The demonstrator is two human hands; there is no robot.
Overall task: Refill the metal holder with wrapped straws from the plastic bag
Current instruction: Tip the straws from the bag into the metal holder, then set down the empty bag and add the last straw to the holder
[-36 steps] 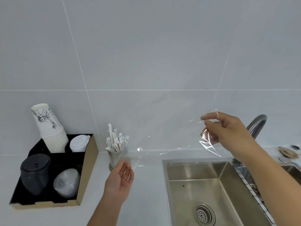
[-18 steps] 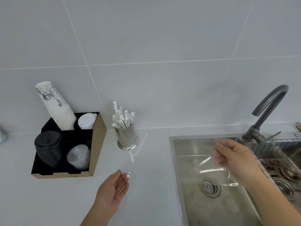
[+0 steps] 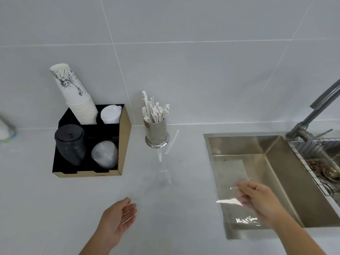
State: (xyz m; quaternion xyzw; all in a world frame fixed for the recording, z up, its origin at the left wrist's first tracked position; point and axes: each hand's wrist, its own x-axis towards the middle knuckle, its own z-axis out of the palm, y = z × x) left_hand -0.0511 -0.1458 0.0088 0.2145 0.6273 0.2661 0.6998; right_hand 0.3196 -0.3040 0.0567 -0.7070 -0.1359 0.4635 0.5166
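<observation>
The metal holder (image 3: 157, 132) stands on the white counter by the wall, full of white wrapped straws (image 3: 155, 111) that stick out of its top. One loose wrapped straw (image 3: 172, 142) lies on the counter just right of the holder. My right hand (image 3: 257, 196) pinches a clear plastic bag (image 3: 230, 178), which hangs flat over the left part of the sink and looks empty. My left hand (image 3: 117, 219) hovers over the counter in front of the holder, palm turned right, fingers apart, holding nothing.
A cardboard caddy (image 3: 125, 142) at the left holds stacked paper cups (image 3: 76, 97), white lids, black lids and clear lids. A steel sink (image 3: 276, 162) with a grey faucet (image 3: 316, 115) and a wire rack (image 3: 320, 162) fills the right side.
The view has tipped downward. My right hand lowered the bag from up by the wall to over the sink. My left hand dropped away from the holder, toward me.
</observation>
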